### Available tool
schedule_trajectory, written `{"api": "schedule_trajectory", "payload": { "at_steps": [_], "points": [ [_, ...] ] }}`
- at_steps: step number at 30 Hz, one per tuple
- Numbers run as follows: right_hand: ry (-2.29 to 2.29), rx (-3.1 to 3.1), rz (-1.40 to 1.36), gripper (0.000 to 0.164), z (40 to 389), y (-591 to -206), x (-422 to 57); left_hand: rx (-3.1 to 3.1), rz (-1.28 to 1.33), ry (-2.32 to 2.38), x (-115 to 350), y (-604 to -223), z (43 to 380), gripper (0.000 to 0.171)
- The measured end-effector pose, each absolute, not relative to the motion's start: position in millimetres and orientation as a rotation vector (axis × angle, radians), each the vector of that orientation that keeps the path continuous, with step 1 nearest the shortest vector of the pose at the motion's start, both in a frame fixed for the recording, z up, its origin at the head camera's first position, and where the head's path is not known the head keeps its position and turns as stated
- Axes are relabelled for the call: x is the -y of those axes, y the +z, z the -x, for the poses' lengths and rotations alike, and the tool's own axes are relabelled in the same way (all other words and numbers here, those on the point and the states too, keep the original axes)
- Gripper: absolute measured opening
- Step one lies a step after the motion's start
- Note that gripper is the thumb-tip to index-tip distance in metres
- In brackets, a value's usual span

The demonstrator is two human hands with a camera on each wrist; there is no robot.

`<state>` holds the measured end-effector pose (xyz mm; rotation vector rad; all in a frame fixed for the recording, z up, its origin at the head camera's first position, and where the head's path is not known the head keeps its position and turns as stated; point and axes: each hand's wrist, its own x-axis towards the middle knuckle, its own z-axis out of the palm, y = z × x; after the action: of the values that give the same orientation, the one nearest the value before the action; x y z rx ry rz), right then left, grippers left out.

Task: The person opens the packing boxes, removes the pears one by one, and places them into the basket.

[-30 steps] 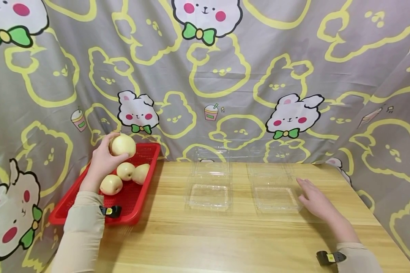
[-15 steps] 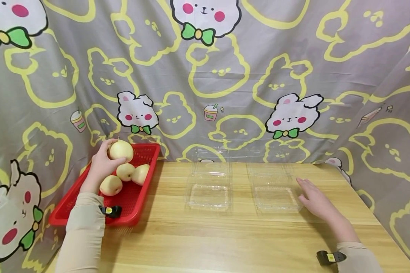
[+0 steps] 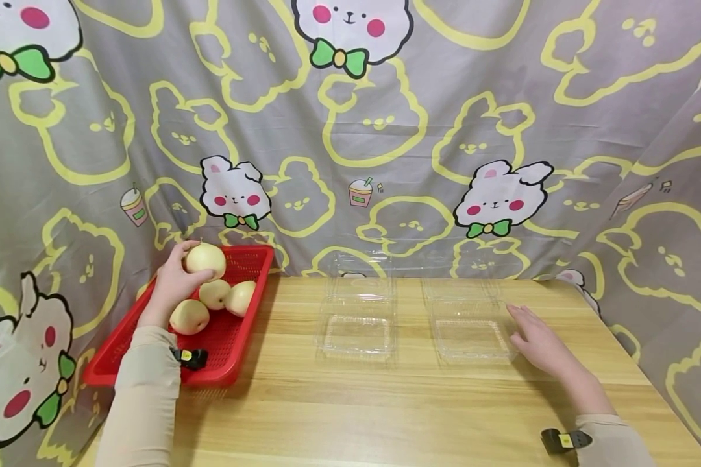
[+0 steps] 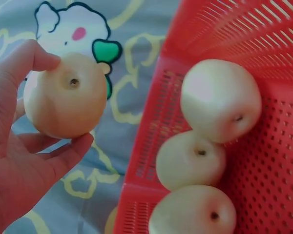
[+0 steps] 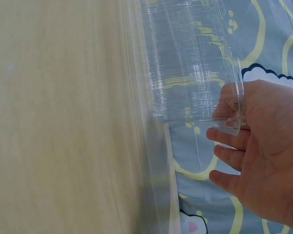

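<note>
My left hand [image 3: 174, 279] grips a round, pale yellow pear [image 3: 206, 261] above the back of a red plastic basket [image 3: 229, 350]. In the left wrist view, thumb and fingers curl round this pear, and a small dark pit [image 4: 74, 82] shows on it. Several more pears [image 4: 191, 161] lie in the basket below. At the right, my right hand [image 3: 540, 344] rests beside a clear, hinged plastic container [image 3: 473, 355] that has its lid up. From the right wrist, its relaxed fingers lie at the container's edge [image 5: 237, 114], one of them seen through the plastic.
A second clear container [image 3: 357, 353], also with its lid up, stands left of the first on the wooden table [image 3: 385, 415]. A grey patterned curtain [image 3: 409, 143] hangs behind the table and along both sides.
My left hand has lowered slightly and shifted a little to the left with the pear. My right hand and both containers have stayed in place.
</note>
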<state>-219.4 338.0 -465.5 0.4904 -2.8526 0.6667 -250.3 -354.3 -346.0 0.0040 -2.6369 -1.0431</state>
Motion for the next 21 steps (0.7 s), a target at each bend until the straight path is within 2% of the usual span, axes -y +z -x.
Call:
{"api": "schedule_trajectory", "payload": {
  "at_steps": [21],
  "points": [
    [0.683, 2.861, -0.471, 0.06, 220, -467, -339, 2.891, 0.101, -1.032, 376, -371, 255, 0.068]
  ]
}}
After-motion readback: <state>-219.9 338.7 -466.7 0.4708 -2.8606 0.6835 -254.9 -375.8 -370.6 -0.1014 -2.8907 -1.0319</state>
